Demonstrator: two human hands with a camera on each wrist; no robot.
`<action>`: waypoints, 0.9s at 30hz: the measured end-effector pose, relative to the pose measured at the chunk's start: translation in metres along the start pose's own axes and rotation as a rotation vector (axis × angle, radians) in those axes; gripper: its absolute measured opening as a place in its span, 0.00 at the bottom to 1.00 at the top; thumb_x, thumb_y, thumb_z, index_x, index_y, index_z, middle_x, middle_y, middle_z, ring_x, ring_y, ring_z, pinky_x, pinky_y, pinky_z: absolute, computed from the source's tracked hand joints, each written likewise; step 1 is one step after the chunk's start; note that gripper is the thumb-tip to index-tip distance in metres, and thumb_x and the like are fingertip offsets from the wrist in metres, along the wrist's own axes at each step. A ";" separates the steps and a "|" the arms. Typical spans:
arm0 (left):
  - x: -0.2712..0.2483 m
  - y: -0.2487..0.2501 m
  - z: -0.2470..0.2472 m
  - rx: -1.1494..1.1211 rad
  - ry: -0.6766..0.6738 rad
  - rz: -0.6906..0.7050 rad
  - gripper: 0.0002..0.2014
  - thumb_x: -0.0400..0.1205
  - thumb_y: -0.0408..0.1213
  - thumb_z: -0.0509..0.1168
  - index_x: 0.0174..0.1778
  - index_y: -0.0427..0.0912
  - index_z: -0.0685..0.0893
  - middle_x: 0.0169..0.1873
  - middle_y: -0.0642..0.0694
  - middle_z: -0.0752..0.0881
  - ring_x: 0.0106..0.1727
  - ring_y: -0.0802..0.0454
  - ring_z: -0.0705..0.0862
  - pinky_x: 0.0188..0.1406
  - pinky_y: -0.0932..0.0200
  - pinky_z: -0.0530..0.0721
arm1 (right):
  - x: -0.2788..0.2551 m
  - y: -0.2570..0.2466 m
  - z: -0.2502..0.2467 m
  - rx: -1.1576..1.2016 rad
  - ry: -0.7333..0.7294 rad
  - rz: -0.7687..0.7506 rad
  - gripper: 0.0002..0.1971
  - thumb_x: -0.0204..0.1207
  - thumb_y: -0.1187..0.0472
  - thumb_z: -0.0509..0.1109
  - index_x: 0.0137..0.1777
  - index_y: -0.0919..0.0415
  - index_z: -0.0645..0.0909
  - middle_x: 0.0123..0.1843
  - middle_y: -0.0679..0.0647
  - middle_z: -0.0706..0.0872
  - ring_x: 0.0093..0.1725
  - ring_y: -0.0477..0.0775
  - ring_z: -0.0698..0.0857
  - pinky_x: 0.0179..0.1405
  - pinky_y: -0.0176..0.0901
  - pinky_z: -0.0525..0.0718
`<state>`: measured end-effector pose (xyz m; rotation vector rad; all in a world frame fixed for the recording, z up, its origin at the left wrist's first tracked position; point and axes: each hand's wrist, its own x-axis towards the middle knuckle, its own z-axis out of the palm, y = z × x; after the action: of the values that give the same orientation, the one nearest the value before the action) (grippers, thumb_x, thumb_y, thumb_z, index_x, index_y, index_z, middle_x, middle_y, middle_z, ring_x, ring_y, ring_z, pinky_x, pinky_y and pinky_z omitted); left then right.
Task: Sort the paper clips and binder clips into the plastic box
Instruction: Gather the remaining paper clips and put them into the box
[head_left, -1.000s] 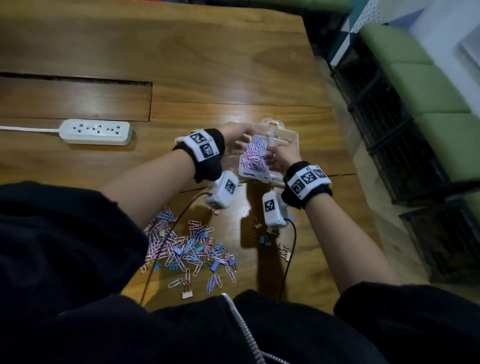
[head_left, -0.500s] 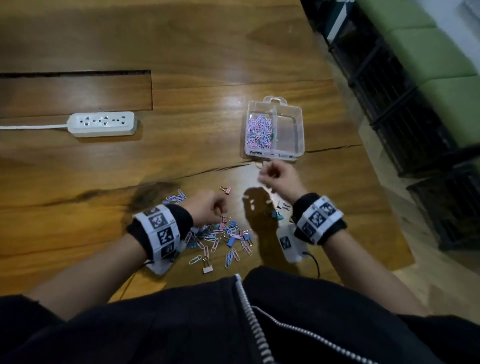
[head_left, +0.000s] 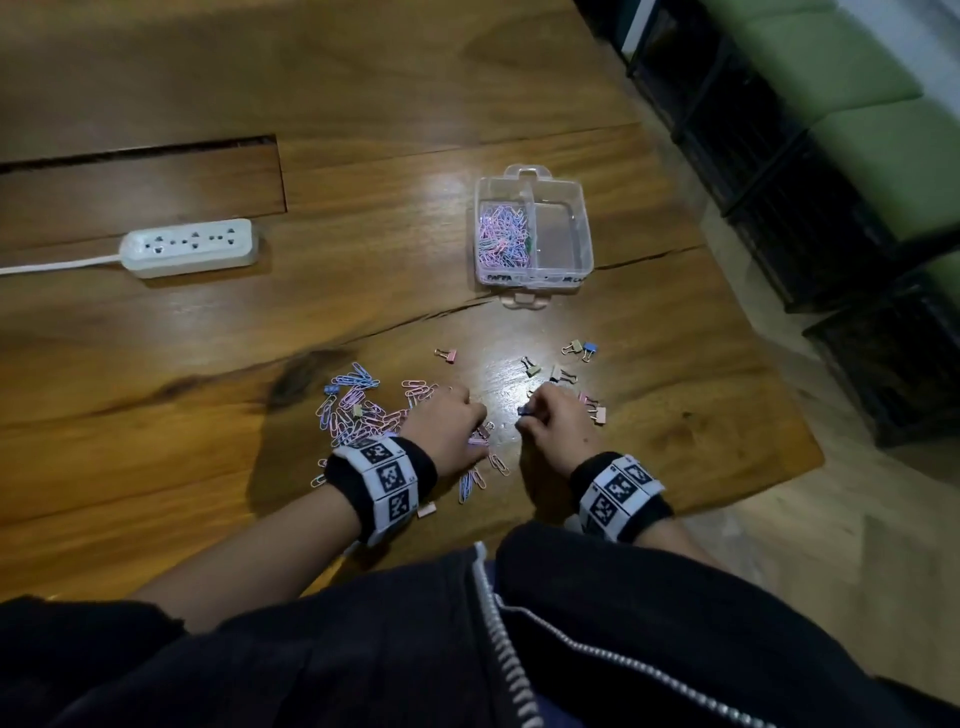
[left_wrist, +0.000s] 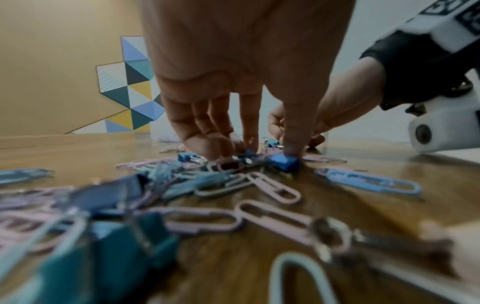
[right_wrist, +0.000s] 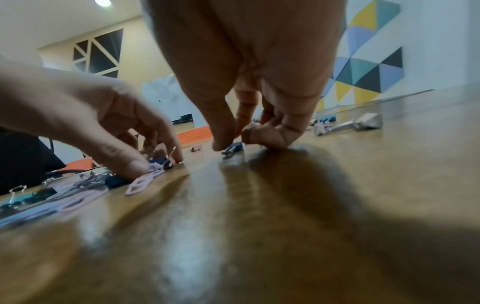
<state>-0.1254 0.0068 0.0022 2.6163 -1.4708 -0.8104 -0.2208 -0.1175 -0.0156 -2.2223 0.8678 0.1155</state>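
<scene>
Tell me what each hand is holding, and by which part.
Right hand: pinches a dark blue binder clip against the table; which part is unclear. Left hand: fingers in the clip pile; no clear hold.

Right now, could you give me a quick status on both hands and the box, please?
Left hand picking in the clip pile. Right hand pinching a blue binder clip. Plastic box: paper clips left side, right side empty. Nothing blocking.

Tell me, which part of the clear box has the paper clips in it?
The left compartment of the plastic box. It holds a heap of pink and blue paper clips, while the right compartment beside it looks empty.
</scene>
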 end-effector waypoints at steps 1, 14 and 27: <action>0.002 0.002 0.001 -0.017 0.009 -0.008 0.19 0.80 0.49 0.63 0.62 0.41 0.79 0.58 0.41 0.78 0.63 0.44 0.76 0.60 0.50 0.77 | -0.002 0.002 0.001 0.001 0.023 0.006 0.05 0.73 0.65 0.68 0.45 0.65 0.76 0.52 0.61 0.80 0.45 0.51 0.75 0.42 0.33 0.68; 0.017 -0.002 0.000 -0.086 0.069 0.058 0.18 0.81 0.38 0.63 0.67 0.42 0.75 0.61 0.40 0.72 0.60 0.44 0.75 0.58 0.55 0.75 | -0.025 -0.009 0.025 -0.163 -0.060 -0.166 0.12 0.72 0.63 0.70 0.54 0.65 0.81 0.54 0.60 0.78 0.52 0.58 0.79 0.48 0.40 0.75; 0.017 -0.012 0.004 -0.123 0.130 0.065 0.13 0.78 0.38 0.67 0.57 0.41 0.84 0.61 0.41 0.71 0.62 0.46 0.74 0.65 0.55 0.74 | -0.027 0.001 0.027 -0.402 -0.152 -0.241 0.16 0.75 0.71 0.61 0.63 0.66 0.71 0.63 0.60 0.74 0.60 0.58 0.72 0.58 0.44 0.73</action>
<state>-0.1106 0.0009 -0.0118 2.4672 -1.4164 -0.6875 -0.2377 -0.0850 -0.0264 -2.6316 0.5213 0.3658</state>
